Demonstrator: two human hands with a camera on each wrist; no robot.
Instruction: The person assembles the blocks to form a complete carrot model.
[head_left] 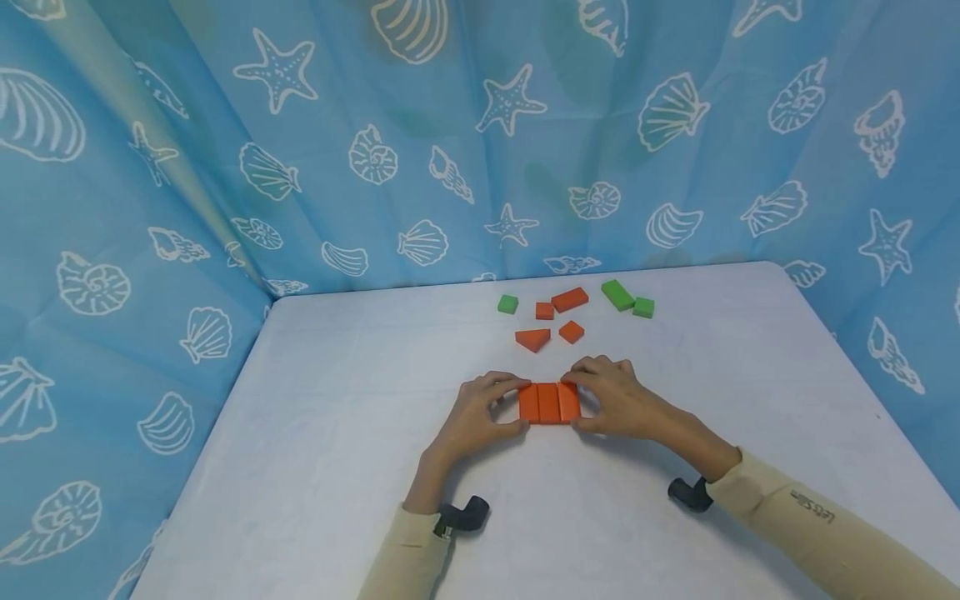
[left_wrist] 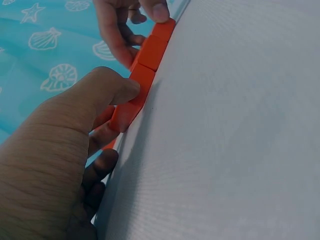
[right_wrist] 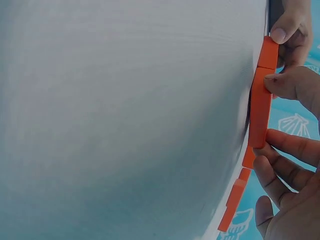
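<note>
Three orange rectangular blocks lie side by side in a row on the table, long sides together. My left hand (head_left: 474, 417) pinches the left block (head_left: 528, 405) by its far and near ends, between thumb and fingers. On the other side, my right hand (head_left: 621, 400) grips the right block (head_left: 570, 403) the same way; that block sits slightly skewed against the middle block (head_left: 549, 403). In the right wrist view my thumb presses one end of the right block (right_wrist: 260, 107) while fingertips touch its other end.
Beyond the row lie an orange triangular block (head_left: 532, 339), two small orange blocks (head_left: 572, 332) (head_left: 544, 311), a longer orange block (head_left: 570, 300), two small green blocks (head_left: 507, 304) (head_left: 643, 307) and a longer green block (head_left: 617, 295). A blue shell-patterned curtain (head_left: 465, 150) borders the white table (head_left: 337, 467).
</note>
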